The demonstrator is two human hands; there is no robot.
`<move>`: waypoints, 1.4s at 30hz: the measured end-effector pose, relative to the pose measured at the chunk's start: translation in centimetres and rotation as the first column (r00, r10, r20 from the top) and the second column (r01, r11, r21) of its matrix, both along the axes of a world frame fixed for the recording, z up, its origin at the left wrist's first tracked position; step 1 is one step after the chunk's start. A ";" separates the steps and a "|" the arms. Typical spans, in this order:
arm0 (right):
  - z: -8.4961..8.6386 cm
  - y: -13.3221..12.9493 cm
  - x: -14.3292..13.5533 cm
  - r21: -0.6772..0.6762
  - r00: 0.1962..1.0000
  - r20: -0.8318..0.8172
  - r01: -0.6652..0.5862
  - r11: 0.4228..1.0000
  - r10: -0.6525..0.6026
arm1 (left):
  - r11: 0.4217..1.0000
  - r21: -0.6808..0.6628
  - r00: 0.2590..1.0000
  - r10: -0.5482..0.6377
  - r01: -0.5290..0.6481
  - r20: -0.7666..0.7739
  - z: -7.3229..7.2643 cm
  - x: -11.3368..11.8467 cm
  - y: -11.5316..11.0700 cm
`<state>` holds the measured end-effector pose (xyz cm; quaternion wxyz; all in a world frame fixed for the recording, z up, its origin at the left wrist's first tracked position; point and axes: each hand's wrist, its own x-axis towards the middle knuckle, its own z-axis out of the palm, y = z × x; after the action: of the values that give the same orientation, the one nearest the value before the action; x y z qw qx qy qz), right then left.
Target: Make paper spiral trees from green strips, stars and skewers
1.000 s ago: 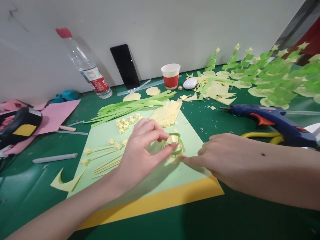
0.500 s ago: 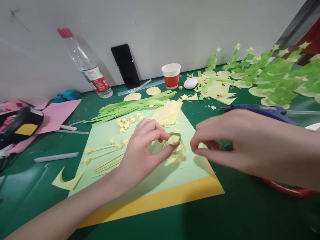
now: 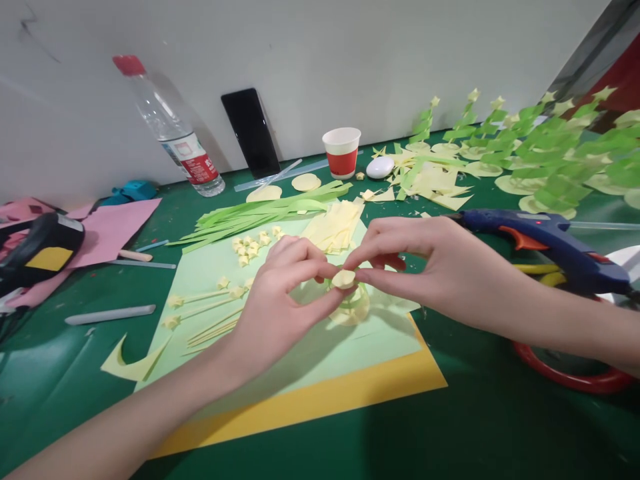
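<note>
Pinched between the thumb and fingers of my left hand point(image 3: 295, 283) is a small pale yellow paper star point(image 3: 344, 279). My right hand point(image 3: 405, 257) has its thumb and index finger closed at the star's right side, touching it. Below the fingertips, a pale yellow round paper piece with green paper on it point(image 3: 353, 308) rests on the light green sheet point(image 3: 295, 353). Several small folded stars point(image 3: 245, 250) lie left of my left hand, with thin sticks point(image 3: 213, 333) nearer the front, some topped with stars.
Green strips point(image 3: 260, 213) and pale yellow strips point(image 3: 335, 225) lie behind the hands. A blue glue gun point(image 3: 545, 233) and red-handled scissors point(image 3: 575, 383) are at right. A bottle point(image 3: 193, 160), phone point(image 3: 251, 133) and paper cup point(image 3: 342, 153) stand at the back.
My right hand has moved left and its fingertips now meet the star. My left hand stays nearly in place, still pinching it. More of the glue gun shows.
</note>
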<state>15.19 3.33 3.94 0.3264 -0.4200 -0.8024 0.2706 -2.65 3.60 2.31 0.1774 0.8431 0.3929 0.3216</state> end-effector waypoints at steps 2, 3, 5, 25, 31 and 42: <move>0.0 0.0 -0.1 -0.006 1.000 -0.008 -0.005 1.000 0.005 | 1.000 -0.003 1.000 -0.005 0.005 0.002 0.0 -0.1 0.0; -0.1 0.0 -0.1 -0.010 1.000 -0.010 -0.009 1.000 0.009 | 1.000 -0.005 1.000 -0.006 0.006 0.001 0.0 -0.1 0.0; -0.1 0.0 -0.1 -0.014 1.000 -0.011 -0.019 1.000 0.018 | 1.000 -0.003 1.000 -0.009 0.009 0.000 0.1 -0.1 0.1; 0.5 0.3 0.1 -0.023 0.999 -0.047 0.010 1.000 -0.011 | 0.998 0.051 0.991 0.012 -0.019 0.134 0.0 -0.9 0.2; 3.3 0.0 1.4 -0.232 0.946 -0.180 0.226 0.946 -0.269 | 0.971 0.234 0.963 -0.009 -0.057 0.269 1.3 -1.5 -0.5; 3.0 -0.9 0.5 -0.447 0.892 -0.398 0.016 0.895 -0.214 | 0.925 0.329 0.979 -0.202 0.192 -0.005 1.3 -1.2 -1.6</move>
<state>15.74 2.39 6.91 0.4124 -0.4581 -0.6014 0.5083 -3.86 2.01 3.60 0.0720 0.8912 0.2448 0.3751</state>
